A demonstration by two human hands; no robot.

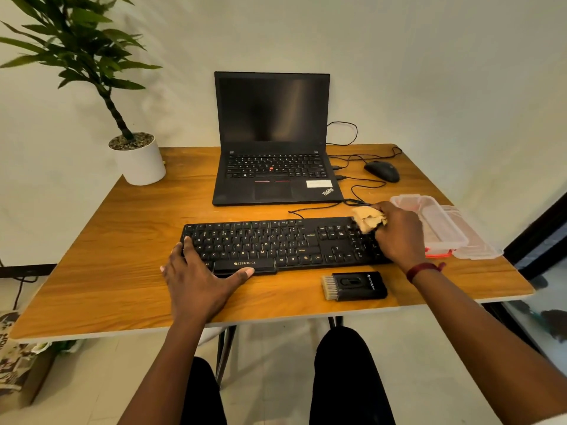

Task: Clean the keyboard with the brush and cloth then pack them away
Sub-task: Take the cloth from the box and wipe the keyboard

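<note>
A black keyboard (276, 243) lies across the middle of the wooden table (122, 216). My right hand (399, 231) grips a crumpled beige cloth (366, 219) and holds it on the keyboard's far right corner, over the number pad. My left hand (196, 277) rests flat on the keyboard's near left corner, fingers spread, thumb along the front edge. A black brush (354, 286) with tan bristles pointing left lies on the table just in front of the keyboard's right half.
A clear plastic box (435, 222) and its lid (478, 240) sit right of the keyboard. Behind are an open laptop (273, 139), a black mouse (382, 170) with cables, and a potted plant (138, 157) at the back left corner.
</note>
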